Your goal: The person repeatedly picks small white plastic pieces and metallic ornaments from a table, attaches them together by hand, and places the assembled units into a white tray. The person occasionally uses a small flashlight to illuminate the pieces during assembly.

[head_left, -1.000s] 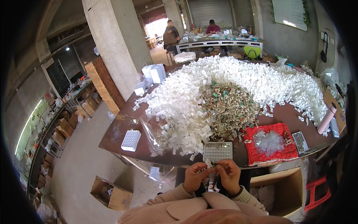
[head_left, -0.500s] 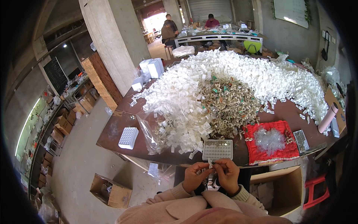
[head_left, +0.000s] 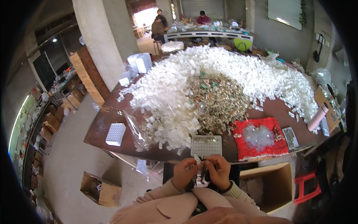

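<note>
Both hands are close together at the table's near edge, just below a pale compartment tray (head_left: 206, 145). My left hand (head_left: 183, 174) pinches a small white plastic piece (head_left: 197, 159) between thumb and fingers. Beside it, the fingers of my right hand (head_left: 219, 171) are pressed together at the tips, close to that piece. Whatever the right fingertips hold is too small to name. Beyond the tray rises a mound of small brassy metal parts (head_left: 218, 102). A much larger heap of white plastic pieces (head_left: 164, 97) curves around it.
On the table are a red cloth (head_left: 242, 141) with clear small parts, a grey tray (head_left: 290, 137), a pink cylinder (head_left: 318, 117) and a white tray (head_left: 116, 134). Cardboard boxes (head_left: 109, 194) and a red stool (head_left: 307, 188) stand below. Several people sit or stand farther back.
The whole view has shifted, so the table appears farther left. My fingertips have drawn slightly apart, and the white piece now stands at my left fingertips rather than between both hands.
</note>
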Tool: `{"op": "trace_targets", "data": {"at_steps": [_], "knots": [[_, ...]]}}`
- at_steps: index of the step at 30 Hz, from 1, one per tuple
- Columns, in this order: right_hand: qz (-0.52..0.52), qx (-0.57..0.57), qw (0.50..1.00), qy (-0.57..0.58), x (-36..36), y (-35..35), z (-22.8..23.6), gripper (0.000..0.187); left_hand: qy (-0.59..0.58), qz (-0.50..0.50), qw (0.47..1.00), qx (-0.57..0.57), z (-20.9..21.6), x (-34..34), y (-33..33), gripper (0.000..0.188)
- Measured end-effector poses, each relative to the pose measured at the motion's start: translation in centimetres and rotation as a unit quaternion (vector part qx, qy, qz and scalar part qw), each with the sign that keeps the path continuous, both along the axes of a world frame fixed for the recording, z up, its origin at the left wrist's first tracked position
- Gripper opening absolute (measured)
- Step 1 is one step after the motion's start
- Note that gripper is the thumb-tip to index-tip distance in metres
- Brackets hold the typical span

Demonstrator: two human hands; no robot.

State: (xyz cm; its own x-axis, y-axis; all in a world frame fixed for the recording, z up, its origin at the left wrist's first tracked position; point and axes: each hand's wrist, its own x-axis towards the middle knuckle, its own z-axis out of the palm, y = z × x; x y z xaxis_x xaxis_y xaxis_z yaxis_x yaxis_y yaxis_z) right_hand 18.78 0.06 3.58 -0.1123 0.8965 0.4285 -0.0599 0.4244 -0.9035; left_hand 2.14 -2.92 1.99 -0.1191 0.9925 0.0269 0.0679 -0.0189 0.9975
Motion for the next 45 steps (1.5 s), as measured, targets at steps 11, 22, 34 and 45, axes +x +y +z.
{"op": "trace_targets", "data": {"at_steps": [11,22,34,45], "knots": [[-0.051,0.055,0.992,-0.098,-0.4,-0.9,2.2,0.011,-0.114,0.04,0.989,0.085,0.2,0.5,-0.5,0.022],[-0.007,-0.03,0.998,-0.046,-0.2,-0.8,1.7,0.011,-0.105,0.032,0.994,-0.021,0.8,0.2,-0.7,0.02],[0.051,-0.088,0.995,-0.006,0.1,-1.0,1.8,0.01,-0.116,0.025,0.988,0.103,0.4,0.0,-0.5,0.022],[0.137,-0.202,0.967,0.069,0.7,-0.9,1.6,0.013,-0.191,-0.028,0.977,0.087,-0.6,-0.3,-0.4,0.025]]}}
